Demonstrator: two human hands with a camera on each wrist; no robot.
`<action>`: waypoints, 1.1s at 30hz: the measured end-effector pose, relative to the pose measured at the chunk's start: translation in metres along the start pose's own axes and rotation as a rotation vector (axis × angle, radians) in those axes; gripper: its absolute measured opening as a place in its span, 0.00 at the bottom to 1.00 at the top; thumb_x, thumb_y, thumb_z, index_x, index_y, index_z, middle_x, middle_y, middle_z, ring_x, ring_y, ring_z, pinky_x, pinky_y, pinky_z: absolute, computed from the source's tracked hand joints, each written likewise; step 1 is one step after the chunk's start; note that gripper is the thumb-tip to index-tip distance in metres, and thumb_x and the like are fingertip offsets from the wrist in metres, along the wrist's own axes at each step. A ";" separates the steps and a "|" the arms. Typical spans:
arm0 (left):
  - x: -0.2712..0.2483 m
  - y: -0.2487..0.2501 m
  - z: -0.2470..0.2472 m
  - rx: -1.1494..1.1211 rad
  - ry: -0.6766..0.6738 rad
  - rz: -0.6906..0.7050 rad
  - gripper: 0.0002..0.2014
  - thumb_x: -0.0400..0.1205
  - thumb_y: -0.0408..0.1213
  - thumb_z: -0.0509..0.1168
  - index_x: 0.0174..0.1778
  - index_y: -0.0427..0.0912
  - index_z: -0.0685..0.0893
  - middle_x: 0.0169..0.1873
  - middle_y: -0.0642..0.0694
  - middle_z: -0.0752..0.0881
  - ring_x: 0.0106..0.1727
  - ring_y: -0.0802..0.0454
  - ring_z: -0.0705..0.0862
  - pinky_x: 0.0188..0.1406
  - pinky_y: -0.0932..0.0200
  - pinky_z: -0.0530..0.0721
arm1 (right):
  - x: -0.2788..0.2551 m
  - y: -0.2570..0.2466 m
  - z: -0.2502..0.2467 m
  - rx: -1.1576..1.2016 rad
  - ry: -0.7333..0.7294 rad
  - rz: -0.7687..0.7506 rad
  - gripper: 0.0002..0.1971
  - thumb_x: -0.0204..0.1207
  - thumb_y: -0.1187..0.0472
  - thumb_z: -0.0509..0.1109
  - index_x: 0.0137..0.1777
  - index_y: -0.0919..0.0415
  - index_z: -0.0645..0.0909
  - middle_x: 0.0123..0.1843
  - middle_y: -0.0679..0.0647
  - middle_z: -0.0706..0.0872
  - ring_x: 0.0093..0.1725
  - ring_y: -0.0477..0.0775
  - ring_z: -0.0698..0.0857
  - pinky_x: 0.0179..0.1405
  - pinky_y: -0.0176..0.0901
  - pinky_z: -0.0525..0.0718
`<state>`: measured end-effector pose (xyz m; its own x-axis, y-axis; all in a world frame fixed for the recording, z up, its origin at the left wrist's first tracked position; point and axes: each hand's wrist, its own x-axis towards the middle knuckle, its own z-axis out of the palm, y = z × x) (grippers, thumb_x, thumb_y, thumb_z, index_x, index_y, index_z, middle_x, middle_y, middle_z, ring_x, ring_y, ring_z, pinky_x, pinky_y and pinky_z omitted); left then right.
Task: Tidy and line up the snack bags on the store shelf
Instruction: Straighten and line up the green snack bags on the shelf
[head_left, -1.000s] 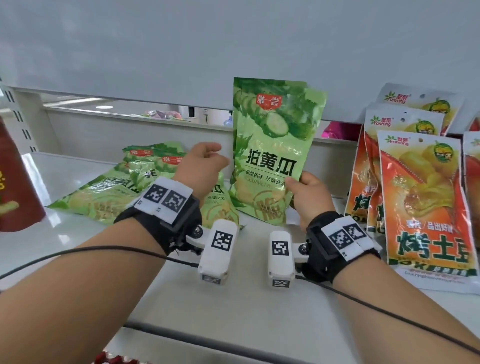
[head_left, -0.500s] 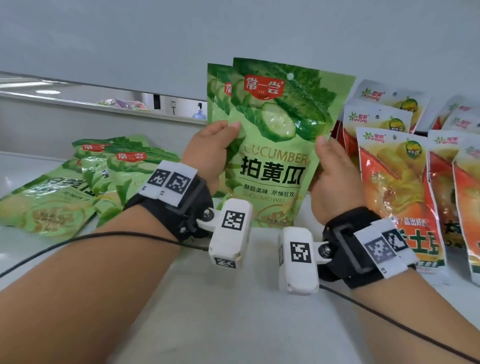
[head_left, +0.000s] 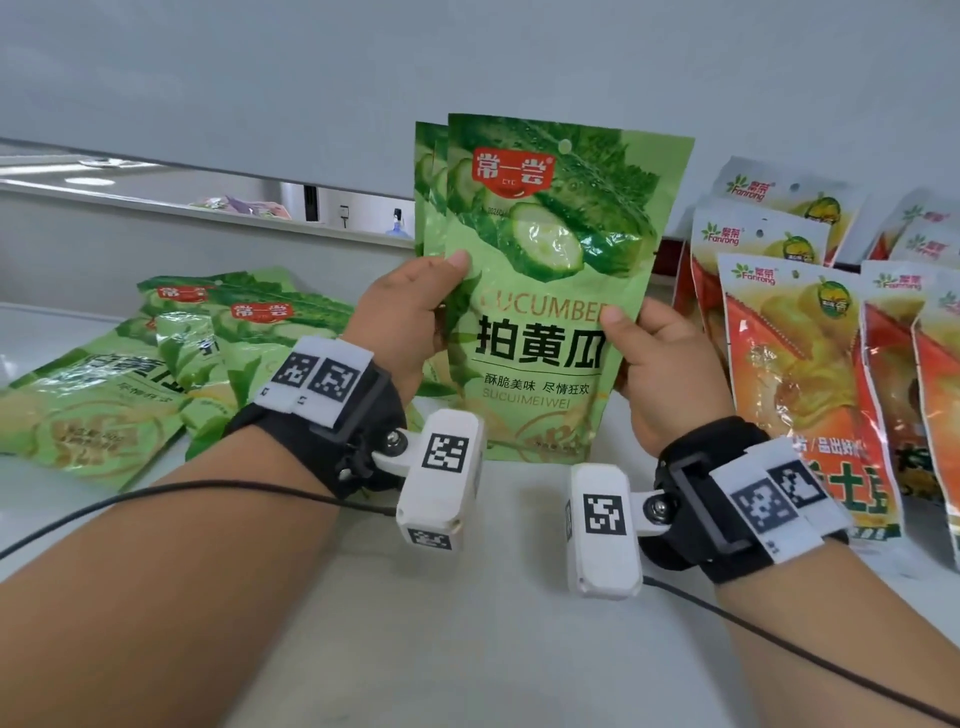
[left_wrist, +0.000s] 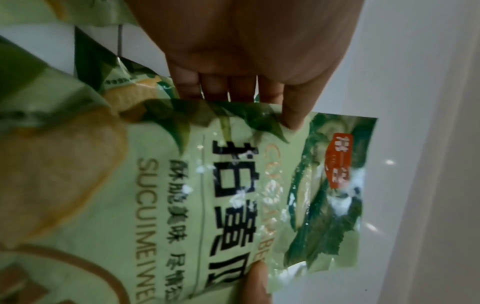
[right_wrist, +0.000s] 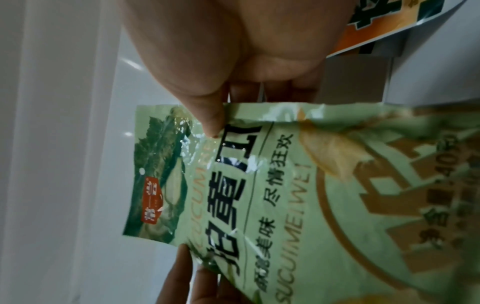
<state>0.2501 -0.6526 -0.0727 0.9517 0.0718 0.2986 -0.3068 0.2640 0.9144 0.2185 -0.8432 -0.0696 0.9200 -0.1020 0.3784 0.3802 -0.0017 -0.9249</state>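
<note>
A stack of green cucumber snack bags (head_left: 540, 291) stands upright on the white shelf (head_left: 467, 623), front facing me. My left hand (head_left: 410, 312) pinches the stack's left edge, thumb on the front and fingers behind. My right hand (head_left: 660, 358) pinches the right edge the same way. The left wrist view shows the left thumb (left_wrist: 293, 111) on the front green bag (left_wrist: 207, 195). In the right wrist view the right thumb (right_wrist: 210, 117) presses the green bag (right_wrist: 259, 195). More green bags (head_left: 171, 364) lie flat in a loose pile at the left.
Orange-and-yellow snack bags (head_left: 800, 374) stand in overlapping rows close to the right of my right hand. The grey back wall (head_left: 467, 78) rises behind the shelf. Cables run from both wrist cameras toward me across the shelf front.
Both hands now hold the green stack at its two side edges; a second earlier only the right hand held it. The stack has shifted a little right, toward the orange bags.
</note>
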 end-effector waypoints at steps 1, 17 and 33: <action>-0.001 -0.002 -0.002 0.024 -0.029 -0.009 0.08 0.82 0.40 0.64 0.40 0.44 0.84 0.33 0.49 0.88 0.32 0.54 0.85 0.29 0.62 0.83 | 0.001 0.001 0.000 0.005 0.005 0.001 0.11 0.80 0.66 0.64 0.44 0.52 0.85 0.46 0.49 0.90 0.52 0.54 0.87 0.64 0.61 0.82; -0.011 -0.014 -0.006 0.138 -0.142 -0.167 0.01 0.77 0.36 0.69 0.41 0.44 0.84 0.33 0.48 0.87 0.31 0.55 0.83 0.27 0.68 0.81 | 0.007 0.016 -0.003 0.001 0.008 0.103 0.13 0.82 0.66 0.62 0.42 0.51 0.84 0.40 0.47 0.90 0.43 0.50 0.89 0.48 0.51 0.87; -0.018 -0.004 -0.002 0.183 0.102 -0.020 0.11 0.71 0.47 0.74 0.37 0.43 0.87 0.43 0.32 0.90 0.47 0.30 0.88 0.51 0.27 0.84 | 0.005 0.019 0.005 0.071 -0.045 0.194 0.14 0.83 0.62 0.61 0.38 0.55 0.83 0.28 0.46 0.88 0.28 0.45 0.88 0.24 0.37 0.84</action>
<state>0.2343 -0.6526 -0.0821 0.9511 0.1674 0.2595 -0.2765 0.0877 0.9570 0.2302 -0.8388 -0.0850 0.9793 -0.0490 0.1964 0.1999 0.0839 -0.9762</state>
